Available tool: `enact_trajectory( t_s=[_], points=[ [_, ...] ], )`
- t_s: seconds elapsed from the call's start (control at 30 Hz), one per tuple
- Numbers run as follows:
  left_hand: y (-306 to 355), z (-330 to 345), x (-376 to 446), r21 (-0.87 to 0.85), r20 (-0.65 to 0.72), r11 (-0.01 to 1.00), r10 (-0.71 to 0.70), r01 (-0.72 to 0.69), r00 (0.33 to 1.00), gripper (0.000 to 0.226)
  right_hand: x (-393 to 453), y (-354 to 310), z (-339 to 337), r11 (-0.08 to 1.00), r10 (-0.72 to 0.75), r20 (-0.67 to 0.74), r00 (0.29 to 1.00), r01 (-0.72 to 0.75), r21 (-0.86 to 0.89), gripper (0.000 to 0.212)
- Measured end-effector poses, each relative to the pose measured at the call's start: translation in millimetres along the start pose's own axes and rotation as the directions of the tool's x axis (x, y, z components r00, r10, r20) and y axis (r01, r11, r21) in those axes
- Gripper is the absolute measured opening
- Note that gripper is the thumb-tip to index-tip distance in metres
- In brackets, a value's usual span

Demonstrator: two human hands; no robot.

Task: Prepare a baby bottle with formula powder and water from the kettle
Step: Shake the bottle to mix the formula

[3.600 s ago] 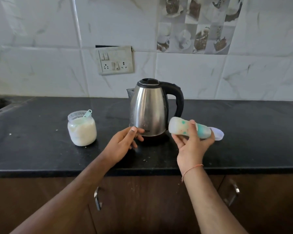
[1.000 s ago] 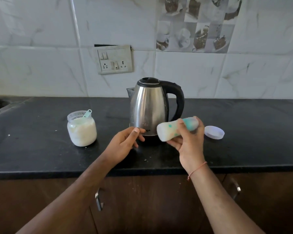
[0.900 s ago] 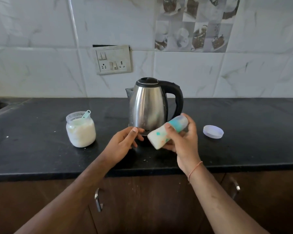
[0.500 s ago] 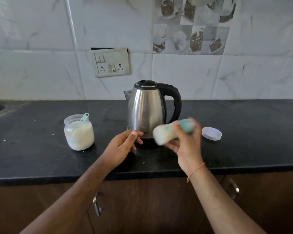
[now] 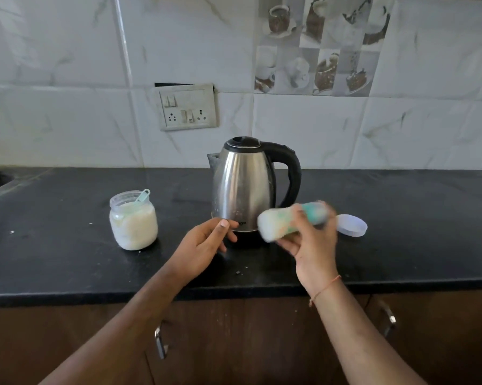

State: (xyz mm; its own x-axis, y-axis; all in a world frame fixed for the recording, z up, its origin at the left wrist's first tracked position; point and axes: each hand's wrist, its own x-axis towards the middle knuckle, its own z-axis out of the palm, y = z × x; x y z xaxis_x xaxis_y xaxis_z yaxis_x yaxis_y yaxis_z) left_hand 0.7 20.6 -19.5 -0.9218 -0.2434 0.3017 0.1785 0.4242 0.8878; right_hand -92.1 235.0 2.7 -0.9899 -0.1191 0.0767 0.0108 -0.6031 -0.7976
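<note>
White marble-look tiles back a black counter (image 5: pixel 53 262), with a switch plate (image 5: pixel 189 107) on the wall above the kettle (image 5: pixel 244 190). From my remote seat I see both bare forearms reaching in from the bottom edge over the brown cabinet doors (image 5: pixel 234 343).

My right hand (image 5: pixel 313 245) is raised just in front of the kettle's base, wrist bent, fingers wrapped around the middle of the bottle (image 5: pixel 287 222). The grasp is closed firmly on it; the thumb lies across the near side. A thin orange thread (image 5: pixel 326 289) circles that wrist.

My left hand (image 5: pixel 203 244) hovers low over the counter, just left of the kettle's foot, palm turned inward, fingers loosely curled and holding nothing. Its fingertips are close to the steel wall; I cannot tell if they touch.

The bottle lies nearly on its side in the air, its base pointing left and slightly down, its teal upper part toward the right. It is smeared by motion blur, so its outline is soft. The body looks milky white with faint green and orange marks.

On the counter to the right, behind the hand, sits a pale round cap (image 5: pixel 352 225). Well left of the kettle stands an open jar (image 5: pixel 133 220) of white powder with a teal scoop (image 5: pixel 143 195) sticking out.
</note>
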Motion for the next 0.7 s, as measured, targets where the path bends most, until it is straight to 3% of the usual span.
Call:
enact_trajectory(
  t_s=[0.03, 0.07, 0.1, 0.17, 0.2, 0.3, 0.33, 0.43, 0.47, 0.53, 0.57, 0.67, 0.7],
  points=[
    [-1, 0, 0, 0.007, 0.004, 1.000, -0.002, 0.002, 1.000, 0.040, -4, 4, 1, 0.992, 0.030, 0.117, 0.993, -0.015, -0.126, 0.063],
    [-1, -1, 1, 0.009, 0.005, 1.000, -0.002, 0.002, 1.000, 0.039, -4, 7, 1, 0.985, 0.042, 0.143, 0.989, -0.017, -0.172, 0.063],
    [-1, -2, 1, 0.007, 0.004, 1.000, 0.001, -0.001, 1.000, 0.039, -2, 8, 2, 0.989, 0.001, 0.091, 0.996, 0.012, -0.145, 0.063],
    [1, -1, 1, -0.001, -0.003, 1.000, 0.006, -0.006, 1.000, 0.042, 3, 2, -3, 0.993, -0.058, -0.093, 0.994, 0.067, 0.096, 0.064],
    [1, 0, 0, -0.001, -0.005, 1.000, 0.005, -0.005, 1.000, 0.043, 4, 0, -4, 0.991, -0.049, -0.109, 0.993, 0.062, 0.122, 0.065],
    [1, 0, 0, 0.012, 0.002, 1.000, -0.004, 0.004, 1.000, 0.042, -7, 5, -1, 0.991, 0.019, 0.171, 0.985, 0.005, -0.137, 0.065],
    [1, 0, 0, 0.008, 0.001, 1.000, -0.001, 0.001, 1.000, 0.043, -5, 7, 0, 0.989, 0.004, 0.143, 0.990, 0.017, -0.144, 0.064],
    [0, 1, 0, -0.018, -0.008, 1.000, 0.007, -0.007, 1.000, 0.045, 1, 0, -4, 0.991, -0.079, -0.106, 0.991, 0.090, 0.104, 0.065],
    [0, 1, 0, -0.017, -0.008, 1.000, 0.007, -0.008, 1.000, 0.046, 0, -3, -2, 0.996, -0.057, -0.067, 0.996, 0.061, 0.063, 0.066],
    [-2, 1, 1, -0.015, -0.001, 1.000, 0.008, -0.008, 1.000, 0.050, -5, 2, -2, 0.991, 0.022, 0.151, 0.988, -0.003, -0.131, 0.064],
    [-2, 0, 1, -0.016, -0.002, 1.000, 0.010, -0.010, 1.000, 0.050, -4, 5, -2, 0.988, 0.033, 0.150, 0.988, -0.010, -0.154, 0.063],
    [0, 0, 0, -0.024, -0.013, 1.000, 0.005, -0.006, 1.000, 0.044, 3, -1, -6, 0.994, -0.049, -0.082, 0.995, 0.056, 0.095, 0.062],
    [0, 0, 0, -0.019, -0.015, 1.000, 0.002, -0.002, 1.000, 0.042, 3, -2, -4, 0.997, -0.041, -0.062, 0.997, 0.045, 0.070, 0.062]
  ],
)
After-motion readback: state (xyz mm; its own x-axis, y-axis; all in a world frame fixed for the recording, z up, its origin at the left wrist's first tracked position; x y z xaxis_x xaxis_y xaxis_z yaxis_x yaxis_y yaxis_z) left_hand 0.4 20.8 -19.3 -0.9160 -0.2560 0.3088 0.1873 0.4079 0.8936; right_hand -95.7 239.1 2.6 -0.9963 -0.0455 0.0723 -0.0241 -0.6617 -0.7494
